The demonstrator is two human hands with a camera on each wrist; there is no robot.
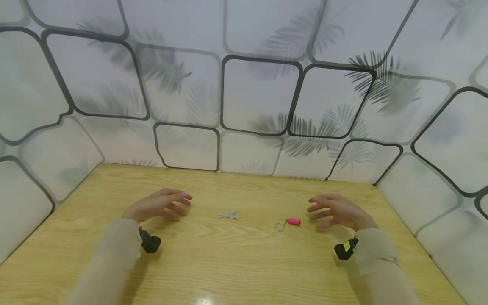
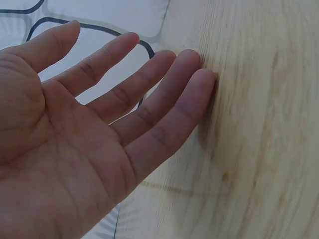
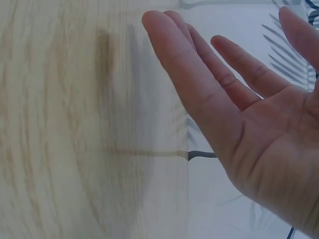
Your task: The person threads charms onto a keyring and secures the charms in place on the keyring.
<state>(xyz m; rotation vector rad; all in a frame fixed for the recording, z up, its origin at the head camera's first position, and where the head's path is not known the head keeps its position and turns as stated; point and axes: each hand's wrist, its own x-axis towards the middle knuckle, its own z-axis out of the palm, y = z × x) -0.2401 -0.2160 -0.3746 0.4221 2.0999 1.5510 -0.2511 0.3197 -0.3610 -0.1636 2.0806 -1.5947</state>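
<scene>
A silver key (image 1: 227, 215) with a thin ring through its head lies flat on the wooden table, nearer to my left hand. To its right is a small pink fob (image 1: 293, 222), joined by a short link to a metal key ring (image 1: 279, 226). My left hand (image 1: 162, 204) is held left of the key, its fingers relaxed and spread, holding nothing. On the other side my right hand (image 1: 339, 211) has its fingertips just right of the pink fob, loosely extended around no object. Both palms face inward in the wrist views.
The light wooden table (image 1: 228, 271) runs back to a wall covering (image 1: 259, 97) patterned with dark rounded outlines and grey leaves, which also flanks both sides. A small black camera (image 1: 150, 242) is strapped at the left wrist, another camera (image 1: 346, 249) at the right.
</scene>
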